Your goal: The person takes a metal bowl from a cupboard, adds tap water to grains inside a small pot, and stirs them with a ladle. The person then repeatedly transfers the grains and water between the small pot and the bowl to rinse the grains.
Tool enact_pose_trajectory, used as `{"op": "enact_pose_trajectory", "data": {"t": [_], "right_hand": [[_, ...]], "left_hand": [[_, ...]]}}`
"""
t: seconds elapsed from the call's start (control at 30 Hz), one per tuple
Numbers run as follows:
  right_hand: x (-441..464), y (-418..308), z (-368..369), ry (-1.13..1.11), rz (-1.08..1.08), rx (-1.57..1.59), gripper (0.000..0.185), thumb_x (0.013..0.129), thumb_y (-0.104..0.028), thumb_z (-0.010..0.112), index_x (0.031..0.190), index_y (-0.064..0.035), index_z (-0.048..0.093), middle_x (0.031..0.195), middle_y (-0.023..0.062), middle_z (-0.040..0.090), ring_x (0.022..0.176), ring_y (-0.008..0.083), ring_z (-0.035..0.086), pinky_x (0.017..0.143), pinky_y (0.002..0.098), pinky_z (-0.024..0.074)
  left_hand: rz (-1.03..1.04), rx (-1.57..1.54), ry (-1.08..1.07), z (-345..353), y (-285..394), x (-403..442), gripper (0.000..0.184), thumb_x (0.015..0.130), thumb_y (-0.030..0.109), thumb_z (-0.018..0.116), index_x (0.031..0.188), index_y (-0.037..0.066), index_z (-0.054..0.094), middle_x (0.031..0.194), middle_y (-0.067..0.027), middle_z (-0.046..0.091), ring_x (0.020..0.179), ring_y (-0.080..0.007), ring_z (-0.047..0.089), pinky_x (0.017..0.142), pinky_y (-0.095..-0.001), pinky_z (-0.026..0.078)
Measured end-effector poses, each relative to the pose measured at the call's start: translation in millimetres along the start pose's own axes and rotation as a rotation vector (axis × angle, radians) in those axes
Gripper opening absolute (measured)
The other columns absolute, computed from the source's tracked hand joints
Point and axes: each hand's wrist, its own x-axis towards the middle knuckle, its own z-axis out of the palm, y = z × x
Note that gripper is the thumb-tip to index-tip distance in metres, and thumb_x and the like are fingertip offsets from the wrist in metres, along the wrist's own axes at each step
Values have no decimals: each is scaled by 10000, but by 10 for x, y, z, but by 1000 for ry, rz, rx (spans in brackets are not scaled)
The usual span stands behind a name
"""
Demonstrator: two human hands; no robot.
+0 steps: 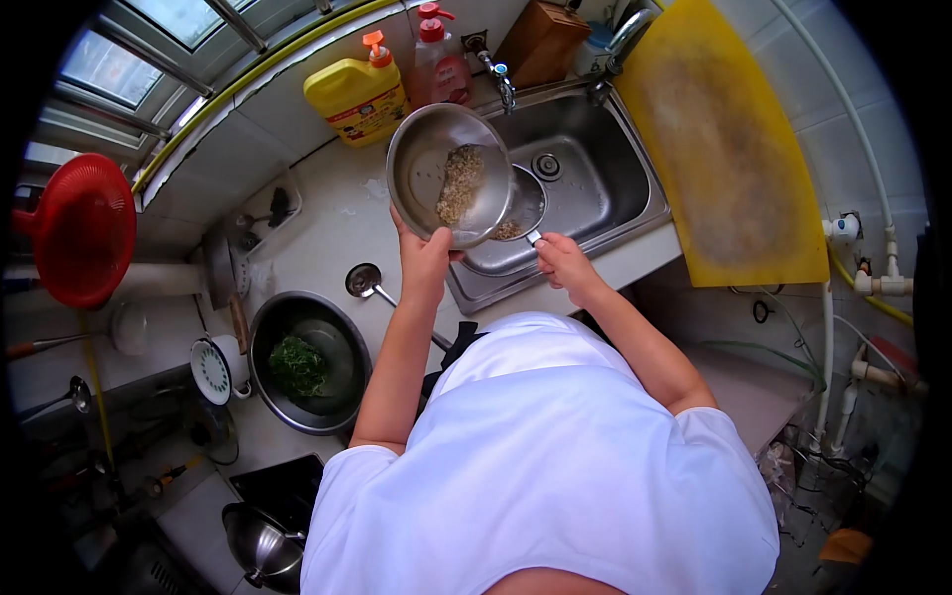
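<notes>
My left hand (424,260) grips the near rim of a metal bowl (412,149), which is tilted toward the sink. Wet brown grains or small pieces (459,186) lie along its inside; their exact kind is unclear. My right hand (566,266) is closed round the handle of a small strainer (535,203). The strainer is under the bowl's right edge, over the metal sink (595,178), and some of the brown pieces show in it. Part of the strainer is hidden by the bowl.
Left of my arm stand a dark metal bowl (337,342) with chopped greens (297,367) and a ladle (364,281). A yellow jug (357,94) and a red-topped pump bottle (437,69) line the back. The faucet (615,59) and a yellow board (724,149) are beyond the sink.
</notes>
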Motion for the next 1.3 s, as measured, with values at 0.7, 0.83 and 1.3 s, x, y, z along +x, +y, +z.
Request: {"op": "enact_pose_trajectory", "data": {"t": [0.7,0.83,1.3], "right_hand": [[-104,-66,2,7,-9,74,122,911,-230,438,895,-110,450,555,-73,342,399,8,228,347,173,176],[-206,-112,-125,-6,-29,114,120,909,-225,442,847,-123,432,554,-72,342,395,9,232,348,172,182],[-373,-459,-191,61,-182,-30,137,905,-214,450,939,-82,455,572,-66,348,434,5,261,371,159,196]], "left_hand": [[64,-48,16,27,-26,75,636,709,-18,462,1289,112,236,1029,-104,534,760,-161,606,506,-239,527],[-153,-283,23,-136,-118,120,266,718,-22,481,982,-39,506,803,-87,600,635,-184,615,484,-257,534],[-332,-237,26,-133,-681,82,332,726,-19,454,1057,-27,474,842,-124,603,633,-195,624,447,-234,518]]}}
